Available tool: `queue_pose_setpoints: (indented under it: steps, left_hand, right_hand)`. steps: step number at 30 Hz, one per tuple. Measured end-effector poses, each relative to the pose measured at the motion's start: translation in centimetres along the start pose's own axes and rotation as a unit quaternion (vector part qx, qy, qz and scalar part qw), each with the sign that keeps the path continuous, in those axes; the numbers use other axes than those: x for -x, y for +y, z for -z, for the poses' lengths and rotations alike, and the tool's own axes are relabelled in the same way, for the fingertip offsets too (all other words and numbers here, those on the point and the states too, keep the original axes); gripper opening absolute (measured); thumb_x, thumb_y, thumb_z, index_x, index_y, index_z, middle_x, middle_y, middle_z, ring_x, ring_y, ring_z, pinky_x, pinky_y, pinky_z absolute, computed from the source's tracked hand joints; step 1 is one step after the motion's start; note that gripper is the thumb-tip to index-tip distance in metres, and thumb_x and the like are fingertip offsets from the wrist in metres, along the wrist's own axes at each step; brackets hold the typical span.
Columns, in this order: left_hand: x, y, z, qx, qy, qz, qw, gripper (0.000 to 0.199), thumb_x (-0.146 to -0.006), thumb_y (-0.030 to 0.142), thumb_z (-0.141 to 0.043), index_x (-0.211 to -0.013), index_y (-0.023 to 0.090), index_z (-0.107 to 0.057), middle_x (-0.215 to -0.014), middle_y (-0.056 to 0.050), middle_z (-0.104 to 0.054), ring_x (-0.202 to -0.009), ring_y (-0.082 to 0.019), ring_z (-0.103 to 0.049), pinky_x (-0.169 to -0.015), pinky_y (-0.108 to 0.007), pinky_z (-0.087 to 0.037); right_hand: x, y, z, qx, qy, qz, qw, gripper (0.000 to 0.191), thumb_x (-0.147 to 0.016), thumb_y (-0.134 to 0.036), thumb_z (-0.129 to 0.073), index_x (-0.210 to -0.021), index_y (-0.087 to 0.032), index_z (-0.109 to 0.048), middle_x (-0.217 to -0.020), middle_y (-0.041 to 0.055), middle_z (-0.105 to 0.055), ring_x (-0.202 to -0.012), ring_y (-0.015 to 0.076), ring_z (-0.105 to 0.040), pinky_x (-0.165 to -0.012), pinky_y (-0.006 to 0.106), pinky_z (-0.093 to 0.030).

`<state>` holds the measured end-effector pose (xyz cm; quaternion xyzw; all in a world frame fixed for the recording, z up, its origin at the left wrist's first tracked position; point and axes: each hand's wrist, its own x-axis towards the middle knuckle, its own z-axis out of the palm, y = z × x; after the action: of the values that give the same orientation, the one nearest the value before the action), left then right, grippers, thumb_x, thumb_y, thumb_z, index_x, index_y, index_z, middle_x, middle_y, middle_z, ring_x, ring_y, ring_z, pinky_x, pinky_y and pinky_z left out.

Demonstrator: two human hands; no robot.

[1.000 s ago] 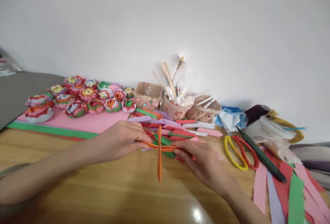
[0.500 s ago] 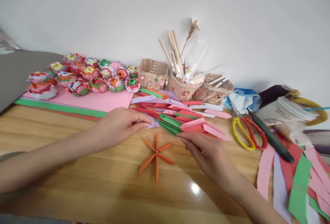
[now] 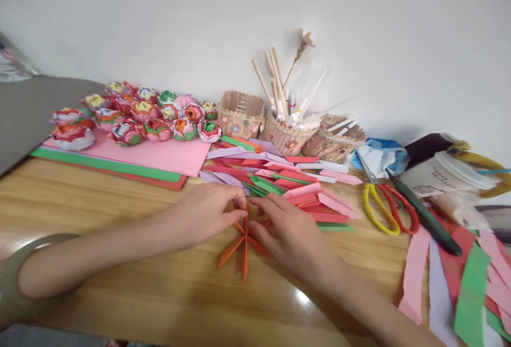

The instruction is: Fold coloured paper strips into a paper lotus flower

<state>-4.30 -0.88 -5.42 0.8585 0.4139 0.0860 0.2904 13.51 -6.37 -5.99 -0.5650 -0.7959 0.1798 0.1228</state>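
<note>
A six-pointed star of folded orange paper (image 3: 245, 255) lies on the wooden table in front of me. My left hand (image 3: 213, 213) is at its far point, with thumb and forefinger closed together there. From the other side, my right hand (image 3: 293, 230) reaches over the star's right-hand points, its forefinger and thumb apart near the same upper point. My fingers partly cover the upper half of the star. Just beyond both hands lies a pile of folded paper pieces (image 3: 295, 191) in pink, red, green, lavender and white.
Paper flowers (image 3: 146, 130) stand on stacked coloured sheets (image 3: 179, 160) at the back left. Decorated baskets (image 3: 241, 118) hold sticks and pens by the wall. On the right are scissors (image 3: 381, 211), a dark green-handled tool (image 3: 427, 214), a lidded white cup (image 3: 449, 174) and paper strips (image 3: 473, 288).
Both hands have moved from the near edge of the folded paper pile to the orange star, closing in on its upper point. The star stays flat on the table.
</note>
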Motion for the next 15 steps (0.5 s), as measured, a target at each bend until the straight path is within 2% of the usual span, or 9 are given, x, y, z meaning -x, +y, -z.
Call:
queue_pose_setpoints:
  steps: [4, 7, 10, 15]
  left_hand:
    - [-0.2, 0.2, 0.0, 0.008, 0.011, 0.028, 1.0, 0.018, -0.084, 0.024, -0.048, -0.09, 0.019, -0.064, -0.08, -0.001, -0.069, -0.071, -0.017, -0.062, -0.064, -0.027, -0.042]
    - [-0.4, 0.5, -0.2, -0.026, 0.002, 0.04, 0.999, 0.02, -0.082, 0.031, -0.051, -0.089, 0.02, -0.066, -0.084, -0.004, -0.071, -0.079, -0.021, -0.064, -0.067, -0.03, -0.043]
    - [-0.5, 0.7, -0.5, -0.05, -0.018, 0.047, 0.997, 0.02, -0.08, 0.034, -0.053, -0.082, 0.02, -0.067, -0.083, -0.005, -0.071, -0.081, -0.024, -0.064, -0.067, -0.032, -0.044]
    - [-0.6, 0.5, -1.0, 0.011, -0.018, 0.074, 0.997, 0.012, -0.076, 0.027, -0.056, -0.079, 0.019, -0.064, -0.081, -0.004, -0.069, -0.078, -0.023, -0.063, -0.066, -0.032, -0.045]
  right_hand:
    - [-0.1, 0.0, 0.3, -0.015, 0.018, -0.026, 0.999, 0.03, -0.081, -0.014, -0.053, -0.109, -0.017, -0.059, -0.09, 0.0062, -0.064, -0.077, 0.019, -0.06, -0.065, 0.03, -0.046]
    - [-0.2, -0.2, 0.2, 0.016, 0.01, -0.047, 0.999, 0.02, -0.083, -0.024, -0.054, -0.1, -0.018, -0.063, -0.087, 0.006, -0.065, -0.077, 0.0209, -0.061, -0.062, 0.031, -0.045]
    - [-0.3, -0.7, -0.2, 0.043, -0.007, -0.065, 0.997, 0.021, -0.083, -0.035, -0.056, -0.096, -0.02, -0.065, -0.088, 0.006, -0.065, -0.08, 0.024, -0.062, -0.057, 0.03, -0.043]
    - [-0.1, -1.0, -1.0, -0.022, 0.016, -0.079, 0.997, 0.021, -0.079, -0.027, -0.061, -0.1, -0.023, -0.066, -0.087, 0.0036, -0.066, -0.082, 0.0218, -0.061, -0.063, 0.031, -0.046]
